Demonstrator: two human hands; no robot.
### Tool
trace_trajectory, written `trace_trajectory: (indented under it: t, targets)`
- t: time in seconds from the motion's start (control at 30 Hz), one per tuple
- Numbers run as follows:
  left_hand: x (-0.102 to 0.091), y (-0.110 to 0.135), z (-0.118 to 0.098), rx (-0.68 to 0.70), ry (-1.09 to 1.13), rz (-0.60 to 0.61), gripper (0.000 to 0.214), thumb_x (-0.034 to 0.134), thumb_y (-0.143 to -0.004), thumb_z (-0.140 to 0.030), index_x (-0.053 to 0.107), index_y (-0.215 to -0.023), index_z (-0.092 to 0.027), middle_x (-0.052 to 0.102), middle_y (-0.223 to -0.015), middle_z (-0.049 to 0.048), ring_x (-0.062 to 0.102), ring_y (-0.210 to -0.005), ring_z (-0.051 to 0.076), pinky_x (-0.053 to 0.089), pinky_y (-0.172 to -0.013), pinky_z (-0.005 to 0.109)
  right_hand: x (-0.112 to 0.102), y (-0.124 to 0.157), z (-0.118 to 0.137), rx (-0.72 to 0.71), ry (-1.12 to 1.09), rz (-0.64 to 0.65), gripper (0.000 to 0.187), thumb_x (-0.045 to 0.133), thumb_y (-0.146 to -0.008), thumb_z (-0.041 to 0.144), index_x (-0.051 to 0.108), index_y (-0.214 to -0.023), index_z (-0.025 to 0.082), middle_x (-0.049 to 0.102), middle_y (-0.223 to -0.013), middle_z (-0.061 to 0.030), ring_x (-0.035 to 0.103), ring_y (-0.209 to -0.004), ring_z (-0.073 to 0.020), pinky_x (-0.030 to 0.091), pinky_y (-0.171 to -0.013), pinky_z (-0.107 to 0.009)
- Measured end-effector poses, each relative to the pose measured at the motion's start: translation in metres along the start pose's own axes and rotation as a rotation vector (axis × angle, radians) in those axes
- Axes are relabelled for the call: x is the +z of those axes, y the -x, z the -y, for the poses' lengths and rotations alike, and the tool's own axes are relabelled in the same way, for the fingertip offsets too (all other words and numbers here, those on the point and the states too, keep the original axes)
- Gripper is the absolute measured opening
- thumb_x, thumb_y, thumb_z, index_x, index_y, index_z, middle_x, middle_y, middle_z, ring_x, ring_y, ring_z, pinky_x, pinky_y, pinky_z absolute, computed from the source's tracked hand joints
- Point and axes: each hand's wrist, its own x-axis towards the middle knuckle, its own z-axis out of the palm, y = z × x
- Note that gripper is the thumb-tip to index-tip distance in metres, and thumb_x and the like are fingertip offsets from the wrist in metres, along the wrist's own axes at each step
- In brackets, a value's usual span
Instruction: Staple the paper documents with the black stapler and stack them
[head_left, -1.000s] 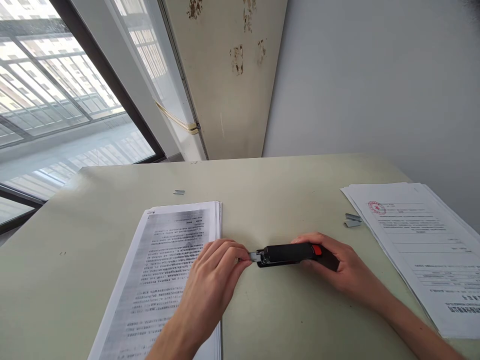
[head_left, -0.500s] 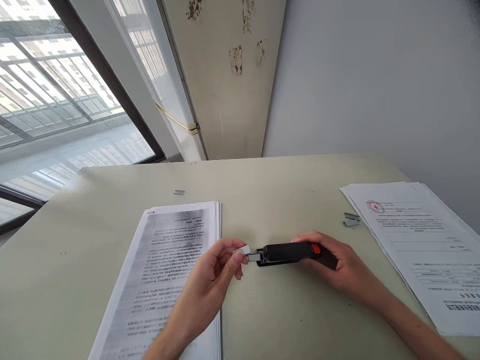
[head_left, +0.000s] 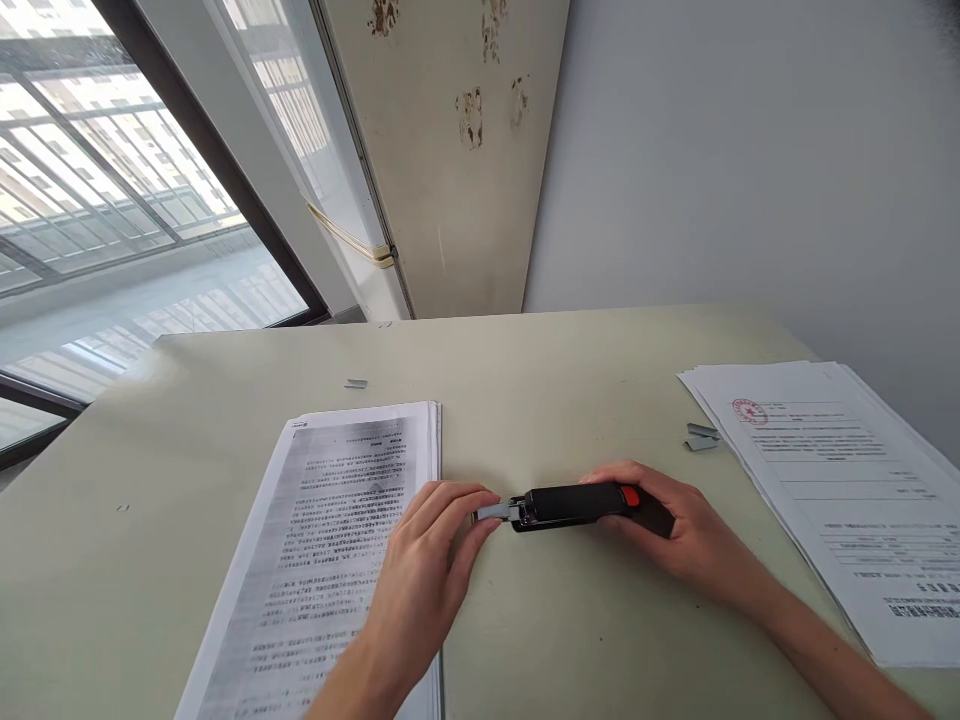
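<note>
Left hand (head_left: pixel 426 555) pinching a thin grey metal strip (head_left: pixel 492 511); slim black stapler (head_left: pixel 568 505) in the right hand (head_left: pixel 667 508).
They meet end to end, well in from the far edge of the smooth, pale green counter (head_left: pixel 555 400); the strip seems light, stiff, best pinched by its sides, the stapler rigid, easiest held at its red-marked right end. Beyond: dark-framed glass (head_left: pixel 112 180), scuffed cream panel (head_left: pixel 465 210), plain grey wall (head_left: pixel 750 150).
</note>
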Motion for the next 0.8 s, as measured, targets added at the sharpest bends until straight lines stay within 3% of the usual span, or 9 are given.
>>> trace_trajectory:
  t: [0.4,0.8]
  targets:
    - [0.0072,0.0024,0.0039,0.066,-0.111,0.037,0.016,0.056,-0.11,-0.023,0.067,-0.122,-0.025,0.077,-0.115,0.0021,0.07,-0.105,0.021,0.059,-0.091,0.041,-0.001,0.0012,0.0088,0.034,-0.004,0.002,0.025,0.065,-0.103,0.049,0.069,-0.122,0.034,0.077,-0.119,-0.0016,0.071,-0.106,-0.024,0.056,-0.091,-0.034]
    - [0.0042,0.0011,0.0048,0.043,-0.085,0.026,0.016,0.056,-0.11,-0.024,0.068,-0.12,-0.025,0.078,-0.109,0.002,0.071,-0.1,0.021,0.059,-0.086,0.039,-0.0008,0.0015,0.0021,0.031,-0.015,0.024,0.029,0.063,-0.104,0.054,0.067,-0.126,0.035,0.075,-0.123,-0.0037,0.069,-0.112,-0.027,0.055,-0.096,-0.039]
